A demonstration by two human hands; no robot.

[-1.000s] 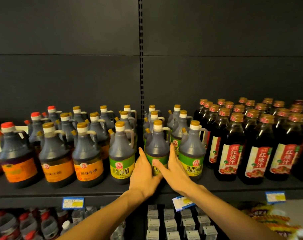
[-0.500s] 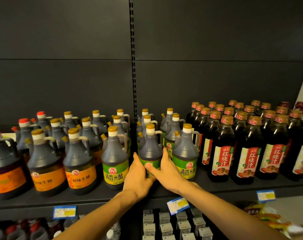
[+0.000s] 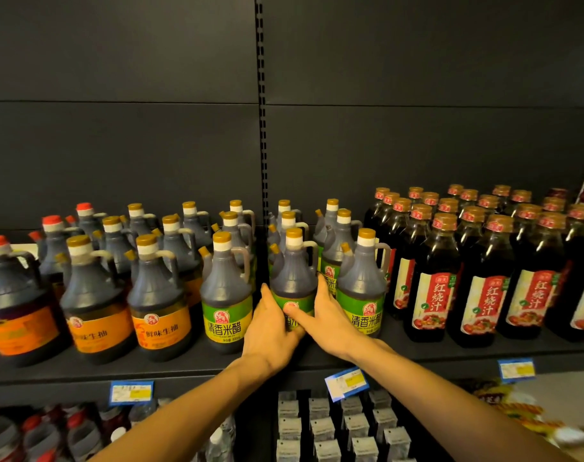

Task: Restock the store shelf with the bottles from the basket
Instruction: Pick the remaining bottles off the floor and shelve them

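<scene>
Shelf [image 3: 184,371] first, from its left end: orange-label jugs [image 3: 160,305], then green-label ones. Near the front edge, by the upright, my left hand [image 3: 270,328] and right hand [image 3: 330,318] clasp the vinegar jug [image 3: 292,271] low on its body, fingers [image 3: 320,288] wrapped around the label. Full of dark liquid, it looks heavy; smooth plastic may slip, so I'd hold the base or handle. Red-label bottles [image 3: 484,281] fill the right end.

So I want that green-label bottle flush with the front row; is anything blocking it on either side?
Nothing visible blocks it. The green-label bottle, held by the left hand and right hand, already stands in the gap between two green-label neighbours on the shelf.
</scene>
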